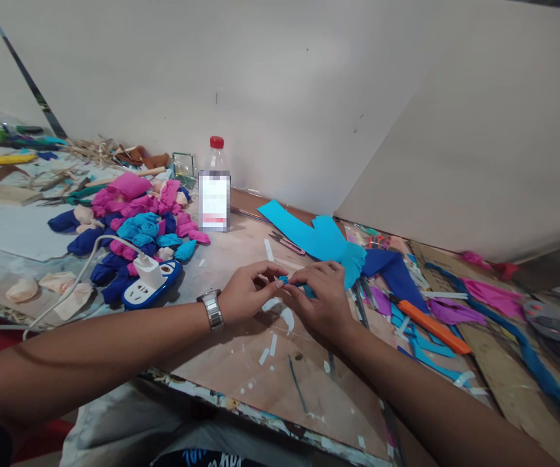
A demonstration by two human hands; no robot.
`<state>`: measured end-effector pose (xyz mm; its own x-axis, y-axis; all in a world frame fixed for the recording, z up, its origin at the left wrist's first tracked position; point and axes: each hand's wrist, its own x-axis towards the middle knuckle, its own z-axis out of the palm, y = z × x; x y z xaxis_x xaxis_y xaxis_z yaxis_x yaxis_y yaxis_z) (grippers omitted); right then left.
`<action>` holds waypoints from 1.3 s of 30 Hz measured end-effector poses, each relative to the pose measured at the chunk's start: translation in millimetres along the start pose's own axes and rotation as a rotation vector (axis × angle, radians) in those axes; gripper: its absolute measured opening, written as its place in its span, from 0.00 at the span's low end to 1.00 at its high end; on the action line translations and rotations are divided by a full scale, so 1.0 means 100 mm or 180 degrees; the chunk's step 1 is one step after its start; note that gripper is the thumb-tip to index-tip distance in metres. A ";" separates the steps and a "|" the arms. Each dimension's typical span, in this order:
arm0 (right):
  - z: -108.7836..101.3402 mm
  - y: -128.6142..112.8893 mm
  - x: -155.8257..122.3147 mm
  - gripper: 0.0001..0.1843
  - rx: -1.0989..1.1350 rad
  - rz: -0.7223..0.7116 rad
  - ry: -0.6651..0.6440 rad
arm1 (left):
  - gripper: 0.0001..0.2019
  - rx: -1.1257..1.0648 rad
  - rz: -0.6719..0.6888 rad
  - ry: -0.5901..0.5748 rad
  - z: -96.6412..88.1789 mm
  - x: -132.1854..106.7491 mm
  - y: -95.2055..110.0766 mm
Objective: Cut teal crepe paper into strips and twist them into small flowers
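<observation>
Between my two hands, just above the table, is a small twisted piece of blue crepe paper (284, 280). My left hand (251, 292), with a metal watch (210, 309) on its wrist, pinches it from the left between thumb and fingers. From the right, my right hand (321, 298) pinches it too, and a bit more blue shows under those fingers. Behind my right hand lies a sheet of bright blue crepe paper (304, 232) with a ruffled end. A pair of pink-handled thread snips (287, 242) rests beside that sheet.
At left, a heap of pink, blue and navy paper flowers (139, 227) lies near a blue power strip (151, 285) with a white cord. A phone (214, 201) leans against a red-capped bottle (216, 152). An orange utility knife (433, 326) lies among paper scraps at right.
</observation>
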<state>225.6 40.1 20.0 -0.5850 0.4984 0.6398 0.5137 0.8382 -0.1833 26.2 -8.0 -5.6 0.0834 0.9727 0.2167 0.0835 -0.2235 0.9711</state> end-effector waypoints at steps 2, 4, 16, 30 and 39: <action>0.00 0.00 0.00 0.10 -0.0003 0.0000 -0.0010 | 0.17 -0.0046 -0.0022 -0.0041 0.00 0.00 0.01; -0.01 -0.01 0.01 0.10 0.0004 0.0009 -0.0020 | 0.17 -0.0077 -0.0019 -0.0064 0.00 0.00 0.01; -0.03 -0.03 0.01 0.02 0.0026 0.0040 -0.0126 | 0.15 -0.0139 0.0023 0.0072 0.00 0.01 0.02; -0.02 -0.02 0.00 0.04 0.0054 0.0048 -0.0084 | 0.17 -0.0053 0.0023 0.0032 0.00 0.00 0.02; -0.03 -0.04 0.01 0.02 0.0118 0.0046 -0.0037 | 0.15 -0.0159 0.0067 0.0007 0.00 0.01 -0.03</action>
<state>225.0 36.8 23.9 -0.5851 0.5128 0.6282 0.4986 0.8384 -0.2200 26.0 -6.7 -8.5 0.0824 0.9679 0.2374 0.0322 -0.2407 0.9701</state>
